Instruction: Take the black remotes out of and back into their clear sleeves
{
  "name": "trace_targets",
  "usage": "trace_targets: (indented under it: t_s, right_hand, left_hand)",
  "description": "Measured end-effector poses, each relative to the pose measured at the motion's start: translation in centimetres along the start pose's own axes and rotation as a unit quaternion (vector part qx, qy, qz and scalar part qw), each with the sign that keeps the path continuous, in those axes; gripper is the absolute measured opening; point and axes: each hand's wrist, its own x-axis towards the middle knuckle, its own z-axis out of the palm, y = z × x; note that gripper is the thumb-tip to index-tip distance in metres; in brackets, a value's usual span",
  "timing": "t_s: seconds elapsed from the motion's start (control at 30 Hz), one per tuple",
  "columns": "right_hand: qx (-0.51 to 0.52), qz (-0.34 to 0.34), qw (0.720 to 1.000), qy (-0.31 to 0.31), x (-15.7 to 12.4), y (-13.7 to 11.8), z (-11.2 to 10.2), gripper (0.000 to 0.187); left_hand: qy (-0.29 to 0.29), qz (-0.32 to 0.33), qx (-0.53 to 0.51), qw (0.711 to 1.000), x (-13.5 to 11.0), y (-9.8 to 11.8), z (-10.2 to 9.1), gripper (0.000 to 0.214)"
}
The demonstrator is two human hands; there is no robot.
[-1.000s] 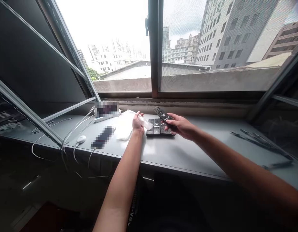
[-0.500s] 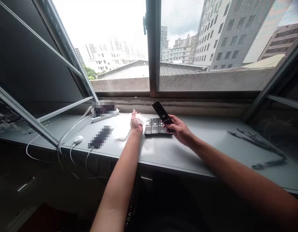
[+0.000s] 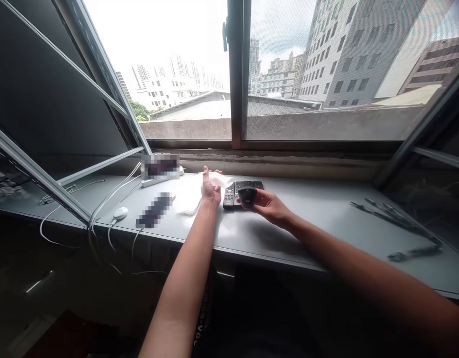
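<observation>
In my right hand [image 3: 268, 205] is a black remote control [image 3: 247, 195], gripped by its sides and seen nearly end-on above the desk. Several other black remote controls [image 3: 229, 196] lie side by side beneath it, partly covered by it and by my right hand. My left hand [image 3: 210, 189], just left of the row, is closed around a white tissue [image 3: 221, 179] that sticks out past the fingers. More white tissue [image 3: 188, 205] lies flat on the desk, left of my left wrist.
The grey desk [image 3: 326, 219] runs below a window. A blurred-out dark device [image 3: 155, 210], a white mouse-like puck [image 3: 120, 214] and a white power strip [image 3: 162, 180] with cables stand on the left. Dark cables [image 3: 393, 219] lie on the right. Metal frames [image 3: 114, 89] rise at both sides.
My right hand has tipped the remote control from raised and slanting, buttons showing, to nearly end-on, lower over the row. My left hand with the tissue has hardly moved.
</observation>
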Motion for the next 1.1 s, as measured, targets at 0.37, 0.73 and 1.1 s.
trace_targets:
  t_s: [0.37,0.73,1.1]
  right_hand:
    - [-0.009,0.057,0.998,0.012,-0.5,-0.6,0.2,0.043]
    - [-0.058,0.092,0.994,-0.018,-0.5,-0.2,-0.1,0.047]
    - [-0.016,0.127,0.991,-0.027,-0.3,0.0,-0.3,0.045]
  left_hand:
    - [0.019,0.022,-0.037,0.999,0.6,0.1,-0.7,0.048]
    - [0.017,0.018,-0.047,0.999,0.6,0.4,-0.7,0.043]
    - [-0.04,0.022,0.021,0.999,-0.2,-0.3,0.0,0.024]
